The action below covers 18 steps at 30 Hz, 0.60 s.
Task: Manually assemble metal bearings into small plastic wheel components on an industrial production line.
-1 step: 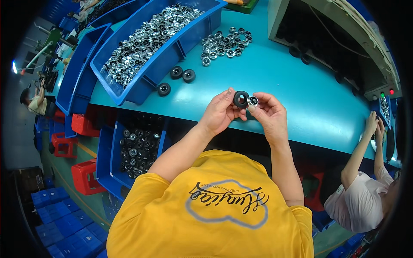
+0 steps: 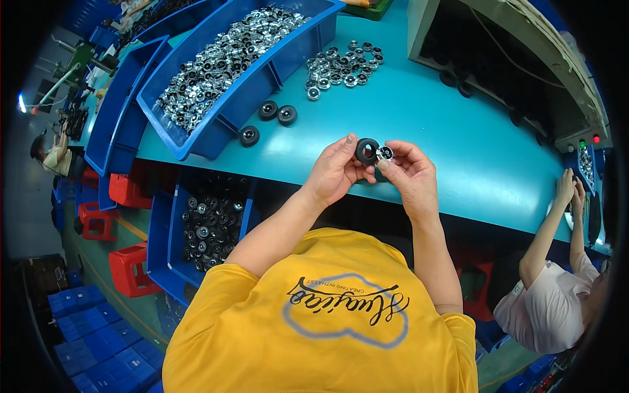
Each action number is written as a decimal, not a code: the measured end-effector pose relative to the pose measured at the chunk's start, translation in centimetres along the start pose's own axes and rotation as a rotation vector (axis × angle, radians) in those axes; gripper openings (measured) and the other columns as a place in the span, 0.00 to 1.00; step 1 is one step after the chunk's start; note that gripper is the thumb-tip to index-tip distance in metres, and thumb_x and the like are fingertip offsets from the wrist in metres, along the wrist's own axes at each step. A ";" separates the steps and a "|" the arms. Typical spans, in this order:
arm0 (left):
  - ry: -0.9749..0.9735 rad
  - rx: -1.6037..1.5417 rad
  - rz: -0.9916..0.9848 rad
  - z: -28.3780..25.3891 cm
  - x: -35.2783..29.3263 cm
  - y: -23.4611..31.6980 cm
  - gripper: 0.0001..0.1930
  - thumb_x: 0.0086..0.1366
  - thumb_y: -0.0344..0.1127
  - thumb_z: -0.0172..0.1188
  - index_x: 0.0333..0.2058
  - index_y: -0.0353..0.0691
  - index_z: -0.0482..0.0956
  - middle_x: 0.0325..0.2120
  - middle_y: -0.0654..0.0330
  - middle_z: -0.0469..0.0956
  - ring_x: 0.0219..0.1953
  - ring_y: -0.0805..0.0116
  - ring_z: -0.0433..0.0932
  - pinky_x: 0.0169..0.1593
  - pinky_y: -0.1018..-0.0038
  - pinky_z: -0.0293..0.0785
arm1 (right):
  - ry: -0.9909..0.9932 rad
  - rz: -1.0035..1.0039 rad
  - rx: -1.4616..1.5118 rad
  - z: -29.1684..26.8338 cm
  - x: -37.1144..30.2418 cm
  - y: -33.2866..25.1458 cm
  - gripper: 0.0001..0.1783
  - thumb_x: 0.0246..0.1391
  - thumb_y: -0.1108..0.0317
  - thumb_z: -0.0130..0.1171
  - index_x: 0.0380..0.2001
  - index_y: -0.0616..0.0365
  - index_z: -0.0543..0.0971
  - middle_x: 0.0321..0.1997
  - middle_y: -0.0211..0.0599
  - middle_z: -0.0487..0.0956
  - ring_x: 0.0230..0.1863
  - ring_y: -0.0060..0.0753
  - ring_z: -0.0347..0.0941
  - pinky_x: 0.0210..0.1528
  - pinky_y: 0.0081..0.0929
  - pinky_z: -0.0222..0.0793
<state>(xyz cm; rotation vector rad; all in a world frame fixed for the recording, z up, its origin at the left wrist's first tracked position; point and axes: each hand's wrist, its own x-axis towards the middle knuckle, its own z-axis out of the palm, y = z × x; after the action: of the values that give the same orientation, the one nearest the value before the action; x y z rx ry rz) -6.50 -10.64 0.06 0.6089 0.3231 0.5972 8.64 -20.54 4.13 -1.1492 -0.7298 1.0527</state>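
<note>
Over the near edge of the turquoise table, my left hand pinches a small black rubber tire with an open centre. Close beside it, my right hand grips a shiny chrome wheel rim between thumb and fingers. The rim is right at the tire's right side; whether they touch I cannot tell. Further off lie loose chrome rims in a cluster. Three black wheels with rims fitted rest by the blue bin.
A long blue bin full of chrome rims stands on the table at left. Below it, another blue bin holds finished-looking wheels. A pale machine housing occupies the far right. A co-worker sits at right; red stools stand left.
</note>
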 end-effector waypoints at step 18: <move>-0.052 0.008 0.044 -0.8 0.1 -0.2 0.22 0.79 0.49 0.40 0.47 0.36 0.74 0.40 0.55 0.80 0.35 0.64 0.80 0.41 0.68 0.79 | -0.004 0.000 0.000 0.8 0.1 0.5 0.19 0.54 0.79 0.67 0.49 0.67 0.75 0.37 0.41 0.82 0.38 0.28 0.82 0.43 0.22 0.79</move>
<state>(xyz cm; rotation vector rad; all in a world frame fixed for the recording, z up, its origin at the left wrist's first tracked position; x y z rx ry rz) -6.68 -10.38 -0.67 0.6392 0.2637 0.6213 7.85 -20.12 3.86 -1.1473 -0.7326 1.0557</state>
